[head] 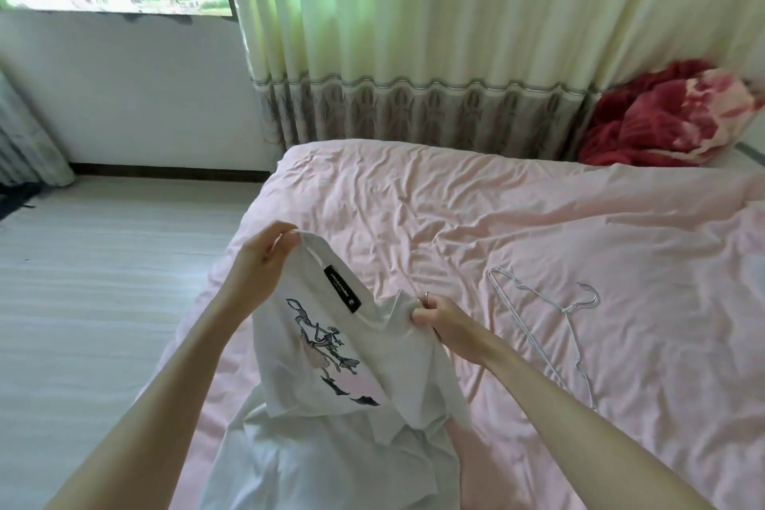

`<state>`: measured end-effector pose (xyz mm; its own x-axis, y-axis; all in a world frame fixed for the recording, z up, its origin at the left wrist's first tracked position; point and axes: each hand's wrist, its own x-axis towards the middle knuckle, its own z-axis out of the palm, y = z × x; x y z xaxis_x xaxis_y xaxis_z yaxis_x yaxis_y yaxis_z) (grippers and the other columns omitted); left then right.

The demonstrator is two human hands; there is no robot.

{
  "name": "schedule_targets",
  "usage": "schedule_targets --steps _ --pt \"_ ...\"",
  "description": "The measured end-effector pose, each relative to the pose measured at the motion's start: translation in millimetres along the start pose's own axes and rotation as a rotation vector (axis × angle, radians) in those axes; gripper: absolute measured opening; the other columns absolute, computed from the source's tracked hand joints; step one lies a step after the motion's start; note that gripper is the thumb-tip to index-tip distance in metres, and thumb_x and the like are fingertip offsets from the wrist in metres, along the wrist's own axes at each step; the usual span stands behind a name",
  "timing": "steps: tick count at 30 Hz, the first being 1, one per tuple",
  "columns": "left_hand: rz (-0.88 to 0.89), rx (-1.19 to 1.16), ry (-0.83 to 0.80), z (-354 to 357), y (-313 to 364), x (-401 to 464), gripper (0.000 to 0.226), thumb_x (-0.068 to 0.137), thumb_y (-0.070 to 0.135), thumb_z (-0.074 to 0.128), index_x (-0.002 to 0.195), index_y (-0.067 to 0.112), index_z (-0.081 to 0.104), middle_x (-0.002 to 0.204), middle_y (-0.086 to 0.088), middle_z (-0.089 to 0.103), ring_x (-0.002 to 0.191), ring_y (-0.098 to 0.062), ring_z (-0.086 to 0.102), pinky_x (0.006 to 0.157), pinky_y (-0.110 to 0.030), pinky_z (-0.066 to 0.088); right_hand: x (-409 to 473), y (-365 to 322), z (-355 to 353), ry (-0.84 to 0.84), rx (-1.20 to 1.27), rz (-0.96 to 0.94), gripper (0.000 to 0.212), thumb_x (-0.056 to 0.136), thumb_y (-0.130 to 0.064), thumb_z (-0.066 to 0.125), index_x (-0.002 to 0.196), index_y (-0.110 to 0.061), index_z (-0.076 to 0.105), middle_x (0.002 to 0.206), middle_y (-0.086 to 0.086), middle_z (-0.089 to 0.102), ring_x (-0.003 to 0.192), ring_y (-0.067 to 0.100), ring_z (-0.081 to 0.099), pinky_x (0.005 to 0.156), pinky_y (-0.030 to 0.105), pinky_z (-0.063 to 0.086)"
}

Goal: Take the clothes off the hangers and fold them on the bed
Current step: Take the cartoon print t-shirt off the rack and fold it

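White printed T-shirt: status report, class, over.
Both hands, left and right, grip white printed T-shirt, off its hanger. Thin wire hanger lies on pink bed.

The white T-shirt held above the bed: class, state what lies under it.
Under the white T-shirt lies the pink bedsheet. The sheet directly beneath is covered, so anything there is hidden. The wire hanger lies beside it.

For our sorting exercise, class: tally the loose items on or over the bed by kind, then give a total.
White T-shirt, held up by the left hand and right hand: 1
Wire hanger, bare on the pink sheet: 1
Red blanket, bunched at the far corner: 1
Total: 3
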<state>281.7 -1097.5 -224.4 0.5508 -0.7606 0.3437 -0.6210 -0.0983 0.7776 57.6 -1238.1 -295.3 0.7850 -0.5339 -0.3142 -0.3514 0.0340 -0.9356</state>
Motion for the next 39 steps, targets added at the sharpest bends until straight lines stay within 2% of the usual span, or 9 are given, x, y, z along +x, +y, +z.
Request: schedule_targets --steps 5,11,14,18,23,26,31,36,39 --pt "0.003 -0.003 0.050 -11 7 3 0.010 0.095 0.009 0.050 0.090 0.010 0.058 0.066 0.006 0.050 0.055 0.005 0.046 0.052 -0.007 0.032 -8 -18 -20 -0.070 0.016 0.028 0.017 0.068 -0.018 0.061 0.077 -0.011 0.048 0.068 0.000 0.044 0.060 0.011 0.040 0.056 0.022 0.029" --pt "0.032 0.028 0.073 -21 7 14 0.021 0.096 0.017 0.050 0.082 0.031 0.056 0.082 -0.023 0.060 0.070 -0.016 0.047 0.056 -0.012 0.033 -13 -29 -45 -0.146 0.371 0.071 0.031 0.098 -0.021 0.039 0.078 -0.012 0.062 0.068 0.000 0.062 0.060 0.010 0.058 0.055 0.019 0.044" --pt "0.041 0.042 0.082 -26 11 16 0.025 0.095 0.016 0.051 0.081 0.036 0.054 0.080 -0.011 0.061 0.062 0.002 0.048 0.057 -0.008 0.034 -12 -31 -46 -0.189 0.403 0.062 0.008 0.091 -0.008 0.052 0.091 -0.009 0.060 0.070 -0.001 0.067 0.062 0.009 0.064 0.055 0.020 0.049" --pt "0.055 0.024 0.093 -29 16 19 0.027 0.095 0.013 0.052 0.080 0.036 0.055 0.075 0.010 0.061 0.062 0.011 0.048 0.059 -0.006 0.034 -7 -34 -53 -0.186 0.376 0.174 0.023 0.073 -0.012 0.065 0.096 -0.011 0.067 0.082 0.001 0.069 0.074 0.013 0.066 0.066 0.031 0.054" --pt "0.080 0.023 0.073 -30 21 27 0.027 0.094 0.012 0.052 0.081 0.035 0.056 0.071 0.032 0.060 0.063 0.011 0.049 0.059 -0.005 0.034 -7 -55 -58 -0.190 0.101 0.179 0.011 0.087 -0.001 0.060 0.088 -0.008 0.068 0.080 0.000 0.070 0.077 0.013 0.065 0.081 0.035 0.051" --pt "0.086 0.018 0.096 -34 22 32 0.027 0.094 0.011 0.052 0.082 0.035 0.056 0.073 0.034 0.060 0.065 0.013 0.050 0.061 -0.003 0.034 -10 -75 -68 -0.199 0.042 0.019 0.004 0.076 -0.012 0.074 0.080 -0.011 0.073 0.083 0.001 0.069 0.083 0.016 0.063 0.092 0.037 0.045" --pt "0.106 -0.014 0.134 -37 21 44 0.013 0.093 0.007 0.052 0.090 0.014 0.062 0.065 0.028 0.061 0.063 0.016 0.049 0.061 -0.002 0.034 -11 -85 -80 -0.398 0.223 -0.036 0.046 0.067 -0.041 0.079 0.098 -0.009 0.073 0.106 0.007 0.070 0.100 0.018 0.066 0.085 0.027 0.051" --pt "0.105 -0.036 0.149 -33 22 50 0.017 0.093 0.006 0.053 0.086 0.017 0.063 0.069 0.029 0.063 0.065 0.016 0.050 0.063 -0.001 0.035 -11 -84 -77 -0.424 0.246 -0.008 0.026 0.076 -0.027 0.069 0.092 -0.007 0.074 0.097 0.007 0.071 0.089 0.017 0.068 0.080 0.027 0.053" --pt "0.135 0.027 0.113 -33 18 51 0.028 0.092 0.014 0.056 0.078 0.039 0.058 0.064 0.024 0.061 0.059 0.006 0.049 0.060 -0.008 0.036 -9 -94 -84 -0.196 0.118 -0.040 0.023 0.068 -0.009 0.076 0.087 0.001 0.067 0.085 0.008 0.069 0.076 0.017 0.067 0.071 0.025 0.054"
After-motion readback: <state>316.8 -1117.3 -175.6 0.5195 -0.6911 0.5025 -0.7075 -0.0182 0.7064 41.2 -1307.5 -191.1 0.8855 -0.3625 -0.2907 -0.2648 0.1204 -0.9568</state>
